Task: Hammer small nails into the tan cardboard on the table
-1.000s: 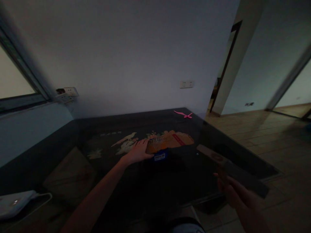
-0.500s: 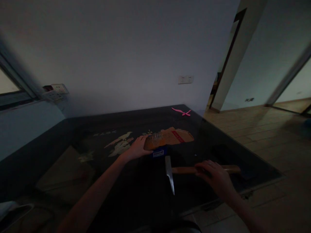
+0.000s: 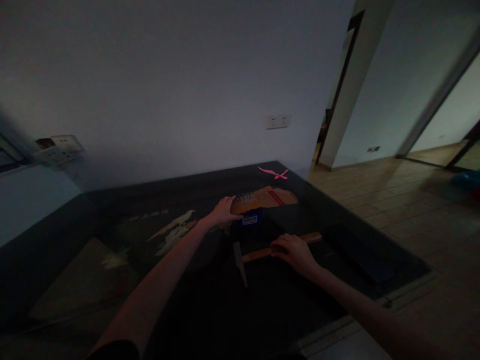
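My left hand point(image 3: 223, 212) grips the left end of a brown, cardboard-like piece point(image 3: 264, 198), with the thumb along its near side. This piece bears a red label, and several thin dark nail-like bits stand in a row along its far edge. Under it shows a blue box point(image 3: 252, 218) with a white label. My right hand point(image 3: 296, 254) is closed round the wooden handle of a hammer point(image 3: 258, 254). The hammer's narrow metal head points left, low over the dark tabletop, nearer to me than the box; whether it touches the table I cannot tell.
The dark glossy table point(image 3: 210, 320) carries a printed bird picture point(image 3: 174, 227). A pink ribbon-like strip point(image 3: 275, 174) lies at the far right corner. A long dark block point(image 3: 358, 252) lies right of the hammer. A wall with a socket point(image 3: 278, 121) stands behind.
My right hand has moved the hammer left and slightly away from me. My left hand keeps its hold on the brown piece. The whole view has shifted a little to the right.
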`<action>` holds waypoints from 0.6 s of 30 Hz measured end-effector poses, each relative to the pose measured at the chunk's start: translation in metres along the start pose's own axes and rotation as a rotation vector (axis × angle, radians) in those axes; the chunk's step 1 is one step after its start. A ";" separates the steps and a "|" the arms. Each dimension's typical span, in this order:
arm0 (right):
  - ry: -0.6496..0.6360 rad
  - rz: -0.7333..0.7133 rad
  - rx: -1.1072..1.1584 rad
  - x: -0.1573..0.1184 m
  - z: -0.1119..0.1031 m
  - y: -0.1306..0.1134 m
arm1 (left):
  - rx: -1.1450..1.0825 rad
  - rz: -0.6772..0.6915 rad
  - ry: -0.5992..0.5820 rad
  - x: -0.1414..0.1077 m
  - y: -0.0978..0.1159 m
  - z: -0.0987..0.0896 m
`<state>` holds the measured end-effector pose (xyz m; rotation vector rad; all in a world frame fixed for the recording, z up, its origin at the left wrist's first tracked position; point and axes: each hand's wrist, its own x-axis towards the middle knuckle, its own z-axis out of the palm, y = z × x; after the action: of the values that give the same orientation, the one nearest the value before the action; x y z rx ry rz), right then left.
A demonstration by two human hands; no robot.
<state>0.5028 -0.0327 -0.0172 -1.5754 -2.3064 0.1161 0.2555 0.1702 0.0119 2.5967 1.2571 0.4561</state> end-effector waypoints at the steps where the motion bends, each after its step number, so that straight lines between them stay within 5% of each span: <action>1: -0.005 0.001 -0.003 0.004 0.001 0.002 | -0.002 0.007 0.000 0.006 0.000 0.002; 18: -0.057 -0.020 -0.017 0.034 0.007 0.031 | -0.004 0.014 -0.022 0.051 0.023 0.011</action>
<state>0.5172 0.0118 -0.0241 -1.5762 -2.3723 0.1390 0.3060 0.1960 0.0188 2.6014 1.2301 0.4309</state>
